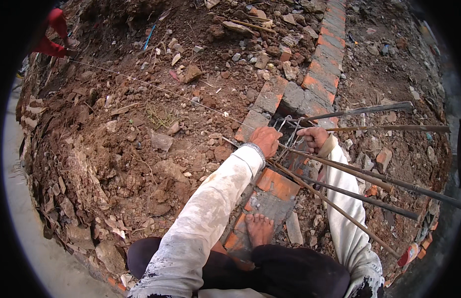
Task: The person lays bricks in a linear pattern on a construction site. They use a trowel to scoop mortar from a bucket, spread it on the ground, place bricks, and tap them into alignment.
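Note:
My left hand [264, 141] is closed, its back toward me, where a thin pale string [166, 91] reaches it from the far left. The fingertips are partly hidden beside the steel stirrups [290, 126] of a rebar cage. My right hand [314, 137] is on the other side of those stirrups, fingers curled and pressed together; what they grip does not show clearly. Several long rusty rebars [349, 171] rise from the cage and lean to the right, passing over my right forearm. The cage stands in a gap in a low brick wall [320, 74].
My bare foot [260, 229] rests on the mortared bricks [277, 191] near me. Broken earth, stones and brick pieces lie on both sides. At the far left, another person in red clothing [54, 32] is by the string's end. Grey water or mud [22, 198] borders the left.

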The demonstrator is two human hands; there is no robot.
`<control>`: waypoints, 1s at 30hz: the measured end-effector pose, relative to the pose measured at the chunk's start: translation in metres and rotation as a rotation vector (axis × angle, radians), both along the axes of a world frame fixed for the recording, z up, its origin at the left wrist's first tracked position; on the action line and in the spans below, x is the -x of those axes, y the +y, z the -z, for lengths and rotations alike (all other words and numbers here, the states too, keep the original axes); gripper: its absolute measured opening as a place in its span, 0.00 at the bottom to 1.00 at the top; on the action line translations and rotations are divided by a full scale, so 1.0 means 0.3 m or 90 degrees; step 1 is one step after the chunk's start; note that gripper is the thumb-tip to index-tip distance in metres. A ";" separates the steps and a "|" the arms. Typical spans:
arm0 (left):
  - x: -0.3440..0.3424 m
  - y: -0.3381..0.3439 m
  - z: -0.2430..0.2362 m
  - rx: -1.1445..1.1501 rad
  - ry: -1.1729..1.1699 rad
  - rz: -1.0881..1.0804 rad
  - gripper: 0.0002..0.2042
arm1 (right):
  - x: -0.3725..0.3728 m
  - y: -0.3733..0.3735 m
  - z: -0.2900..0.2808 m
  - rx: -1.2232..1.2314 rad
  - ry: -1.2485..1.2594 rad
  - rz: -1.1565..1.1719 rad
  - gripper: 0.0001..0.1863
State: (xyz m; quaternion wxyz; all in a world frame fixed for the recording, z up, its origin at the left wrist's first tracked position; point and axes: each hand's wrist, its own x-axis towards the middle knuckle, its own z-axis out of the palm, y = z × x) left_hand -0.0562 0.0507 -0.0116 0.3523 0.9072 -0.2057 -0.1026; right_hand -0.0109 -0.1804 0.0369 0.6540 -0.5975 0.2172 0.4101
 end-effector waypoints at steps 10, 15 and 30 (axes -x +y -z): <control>0.017 -0.136 0.020 -0.164 -0.086 0.029 0.04 | 0.034 -0.068 0.025 0.006 -0.300 -0.217 0.22; 0.082 -0.152 0.061 -0.018 0.120 -0.093 0.06 | 0.022 -0.066 0.001 0.145 -0.216 -0.297 0.18; -0.006 -0.245 0.325 -0.126 0.354 0.003 0.20 | -0.033 -0.008 0.064 0.137 -0.054 -0.712 0.16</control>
